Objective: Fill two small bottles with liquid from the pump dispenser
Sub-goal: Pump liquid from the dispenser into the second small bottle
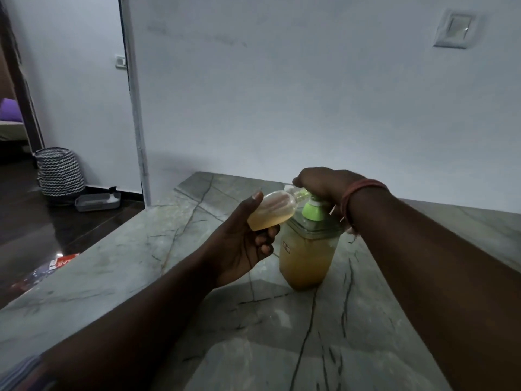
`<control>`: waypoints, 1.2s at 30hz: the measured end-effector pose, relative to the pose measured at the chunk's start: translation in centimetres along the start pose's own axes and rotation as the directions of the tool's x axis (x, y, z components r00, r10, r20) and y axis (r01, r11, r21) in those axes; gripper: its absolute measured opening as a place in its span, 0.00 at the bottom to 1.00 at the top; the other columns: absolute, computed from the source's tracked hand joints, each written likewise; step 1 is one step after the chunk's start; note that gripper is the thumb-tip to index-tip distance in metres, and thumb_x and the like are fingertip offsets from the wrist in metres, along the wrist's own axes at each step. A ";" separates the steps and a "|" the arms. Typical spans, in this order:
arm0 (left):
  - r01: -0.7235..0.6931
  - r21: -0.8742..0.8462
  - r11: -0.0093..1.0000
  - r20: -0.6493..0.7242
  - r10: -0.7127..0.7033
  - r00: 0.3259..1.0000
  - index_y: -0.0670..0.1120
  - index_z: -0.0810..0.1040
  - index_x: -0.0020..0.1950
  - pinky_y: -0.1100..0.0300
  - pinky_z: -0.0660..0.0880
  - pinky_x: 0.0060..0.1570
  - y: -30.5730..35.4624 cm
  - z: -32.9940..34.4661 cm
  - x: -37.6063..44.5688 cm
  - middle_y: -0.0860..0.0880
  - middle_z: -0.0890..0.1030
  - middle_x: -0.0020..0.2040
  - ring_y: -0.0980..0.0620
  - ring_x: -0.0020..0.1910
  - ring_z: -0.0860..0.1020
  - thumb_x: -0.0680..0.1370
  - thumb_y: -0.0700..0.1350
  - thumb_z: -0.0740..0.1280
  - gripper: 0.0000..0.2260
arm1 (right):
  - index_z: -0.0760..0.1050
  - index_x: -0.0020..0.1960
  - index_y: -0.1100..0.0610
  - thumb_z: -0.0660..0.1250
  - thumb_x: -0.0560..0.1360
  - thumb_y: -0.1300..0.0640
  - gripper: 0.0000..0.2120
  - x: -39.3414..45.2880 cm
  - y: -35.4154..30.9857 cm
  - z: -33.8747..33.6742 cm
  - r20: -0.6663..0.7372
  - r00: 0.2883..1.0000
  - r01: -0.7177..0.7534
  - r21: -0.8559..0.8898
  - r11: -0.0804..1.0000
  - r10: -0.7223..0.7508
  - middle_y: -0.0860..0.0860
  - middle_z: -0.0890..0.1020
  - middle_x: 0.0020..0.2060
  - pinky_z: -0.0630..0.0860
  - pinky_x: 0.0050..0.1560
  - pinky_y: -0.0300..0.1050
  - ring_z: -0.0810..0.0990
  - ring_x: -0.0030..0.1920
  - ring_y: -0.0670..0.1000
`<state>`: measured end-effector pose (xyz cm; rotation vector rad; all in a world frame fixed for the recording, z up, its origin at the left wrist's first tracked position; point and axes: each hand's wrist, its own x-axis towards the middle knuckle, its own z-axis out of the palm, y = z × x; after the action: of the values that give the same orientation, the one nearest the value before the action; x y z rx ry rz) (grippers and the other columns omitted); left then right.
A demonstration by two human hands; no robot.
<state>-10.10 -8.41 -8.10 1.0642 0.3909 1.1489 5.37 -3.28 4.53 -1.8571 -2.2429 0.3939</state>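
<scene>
A clear pump dispenser (307, 258) full of amber liquid stands on the grey marble counter (197, 320); its pump collar is green. My right hand (324, 183) rests on top of the pump head, fingers curled down over it. My left hand (242, 246) grips a small clear bottle (270, 211), tilted so its mouth meets the pump spout. The bottle holds amber liquid in its lower part. The spout tip is hidden under my right hand. A second small bottle is not in view.
A white wall rises just behind the counter, with a switch plate (458, 29) at upper right. Off the counter's left edge the dark floor holds a zigzag-patterned basket (60, 172), a grey tray (97, 201) and a red printed packet (60, 262).
</scene>
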 end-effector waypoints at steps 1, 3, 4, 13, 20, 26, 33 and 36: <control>0.000 -0.002 1.000 -0.001 0.000 1.000 0.45 0.82 0.63 0.65 0.74 0.33 0.0 0.0 0.0 0.47 0.76 0.39 0.57 0.31 0.71 0.75 0.61 0.71 0.25 | 0.75 0.55 0.64 0.52 0.81 0.60 0.14 0.1 0.1 0.0 0.009 1.000 -0.001 0.009 1.000 0.001 0.60 0.79 0.41 0.70 0.44 0.45 0.77 0.41 0.57; 0.003 -0.001 1.000 -0.009 -0.003 1.000 0.45 0.82 0.64 0.64 0.74 0.33 -0.1 -0.1 0.1 0.47 0.76 0.39 0.57 0.31 0.71 0.75 0.61 0.71 0.25 | 0.74 0.51 0.62 0.52 0.80 0.60 0.13 -0.2 0.0 -0.1 -0.002 1.000 -0.003 -0.027 1.000 0.003 0.57 0.76 0.37 0.69 0.42 0.44 0.74 0.37 0.54; 0.004 -0.004 1.000 -0.017 -0.004 1.000 0.44 0.82 0.64 0.64 0.74 0.33 -0.1 -0.2 0.1 0.47 0.75 0.39 0.57 0.31 0.71 0.75 0.61 0.71 0.26 | 0.73 0.49 0.60 0.52 0.80 0.61 0.11 -0.2 -0.2 -0.2 -0.006 1.000 -0.001 -0.051 0.999 0.001 0.57 0.77 0.39 0.68 0.38 0.43 0.73 0.36 0.53; 0.007 -0.006 1.000 0.001 -0.007 1.000 0.45 0.80 0.66 0.64 0.74 0.33 -0.1 0.0 0.1 0.46 0.75 0.40 0.57 0.31 0.71 0.73 0.61 0.73 0.28 | 0.71 0.39 0.61 0.53 0.80 0.54 0.16 -0.8 -0.2 -1.8 -0.061 0.998 0.015 -0.144 0.989 -0.024 0.53 0.74 0.32 0.67 0.32 0.41 0.71 0.30 0.50; 0.003 0.001 1.000 -0.027 -0.003 1.000 0.45 0.81 0.65 0.65 0.74 0.32 -0.1 -0.1 0.0 0.47 0.75 0.38 0.57 0.31 0.70 0.76 0.61 0.69 0.25 | 0.66 0.36 0.57 0.51 0.80 0.63 0.15 -0.6 -0.3 -0.2 0.026 1.000 0.001 0.024 1.000 -0.002 0.54 0.72 0.33 0.62 0.32 0.42 0.68 0.31 0.51; 0.002 -0.007 1.000 -0.055 -0.002 0.998 0.44 0.81 0.64 0.64 0.74 0.32 0.1 0.4 -0.3 0.46 0.75 0.40 0.57 0.32 0.70 0.74 0.60 0.72 0.26 | 0.71 0.38 0.64 0.54 0.79 0.52 0.18 -1.7 -0.3 -1.5 -0.014 0.996 -0.083 -0.007 0.997 0.083 0.58 0.77 0.26 0.72 0.27 0.36 0.74 0.21 0.53; 0.005 -0.012 1.000 -0.031 -0.005 1.000 0.44 0.81 0.64 0.64 0.75 0.32 0.0 0.0 -0.1 0.46 0.76 0.39 0.57 0.30 0.72 0.75 0.60 0.71 0.25 | 0.74 0.55 0.62 0.50 0.81 0.62 0.14 -1.2 0.1 -0.4 0.002 0.999 0.033 0.027 0.999 -0.033 0.59 0.77 0.41 0.68 0.43 0.44 0.75 0.39 0.55; 0.009 -0.019 1.000 -0.053 -0.010 0.999 0.43 0.80 0.65 0.64 0.74 0.31 0.0 0.1 0.0 0.46 0.75 0.38 0.57 0.30 0.71 0.75 0.60 0.72 0.26 | 0.75 0.57 0.62 0.51 0.80 0.64 0.15 -1.4 -0.3 -0.5 0.012 0.999 0.047 -0.030 0.998 -0.046 0.59 0.79 0.46 0.68 0.40 0.42 0.76 0.41 0.55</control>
<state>-9.99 -8.48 -8.08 1.0163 0.4254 1.1717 5.56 -4.63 5.12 -1.8183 -2.3074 0.3654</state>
